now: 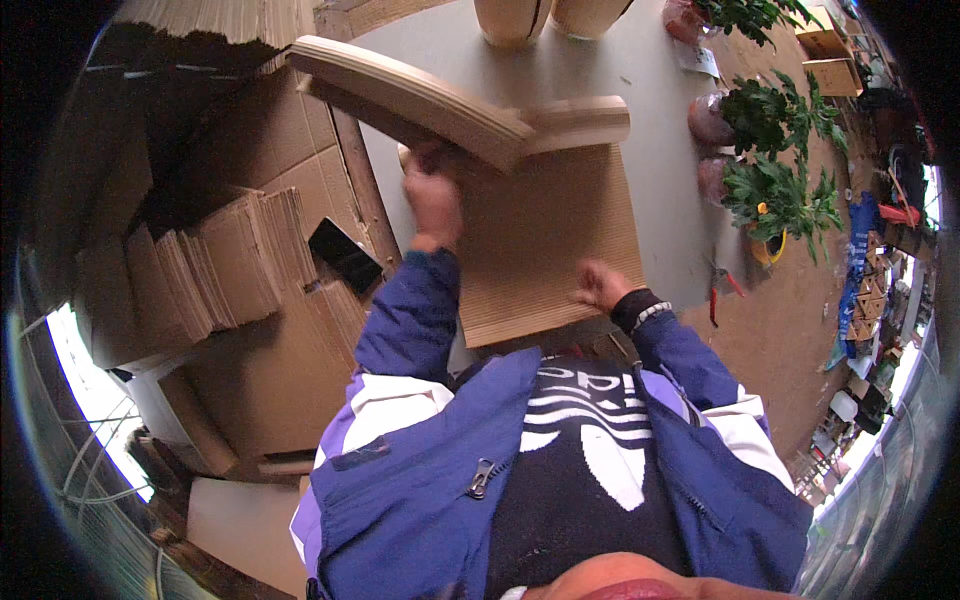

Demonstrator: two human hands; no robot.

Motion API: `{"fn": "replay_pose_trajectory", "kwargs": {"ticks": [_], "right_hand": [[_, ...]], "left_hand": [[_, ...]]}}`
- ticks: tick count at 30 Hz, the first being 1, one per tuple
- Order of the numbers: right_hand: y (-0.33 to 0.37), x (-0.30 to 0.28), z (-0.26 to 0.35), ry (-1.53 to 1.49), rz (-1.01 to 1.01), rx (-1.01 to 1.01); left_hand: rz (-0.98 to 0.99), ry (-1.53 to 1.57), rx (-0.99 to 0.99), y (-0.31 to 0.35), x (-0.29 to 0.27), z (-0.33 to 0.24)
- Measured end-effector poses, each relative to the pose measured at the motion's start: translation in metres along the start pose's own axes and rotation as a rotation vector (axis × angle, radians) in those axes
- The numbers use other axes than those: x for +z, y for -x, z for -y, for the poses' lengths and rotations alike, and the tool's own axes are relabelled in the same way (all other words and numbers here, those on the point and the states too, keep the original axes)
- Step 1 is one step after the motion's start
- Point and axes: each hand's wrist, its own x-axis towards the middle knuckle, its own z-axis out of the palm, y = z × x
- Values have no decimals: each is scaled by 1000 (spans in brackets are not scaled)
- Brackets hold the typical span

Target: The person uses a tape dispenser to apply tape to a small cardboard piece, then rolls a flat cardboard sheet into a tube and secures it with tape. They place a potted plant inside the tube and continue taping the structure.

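Note:
A ribbed brown corrugated cardboard sheet [545, 235] lies before me on the grey tabletop, its far right edge curled up into a roll. Across its far left side slants another curved piece of corrugated cardboard [410, 95], raised at its left end. My left hand [433, 205] is closed on the lower edge of this curved piece; its fingertips are in shadow. Over the right part of the flat sheet is my right hand [603, 286], fingers curled together. What they hold, if anything, cannot be made out.
Two cardboard cylinders [512, 20] stand at the far edge. Potted leafy plants [765, 110], red-handled pliers [716, 300] and a yellow tape roll [768, 247] are on the right. Left are stacked cardboard pieces [215, 270] and a black phone [345, 254].

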Motion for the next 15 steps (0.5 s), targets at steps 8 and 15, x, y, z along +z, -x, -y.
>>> {"fn": "replay_pose_trajectory", "kwargs": {"ticks": [8,15], "right_hand": [[-2,-51,103,453,-566,-764],[-18,-17,-6,483,-414,-491]], "left_hand": [[301,-387,-160,151,20,-35],[420,-190,-272,241,20,-52]]}}
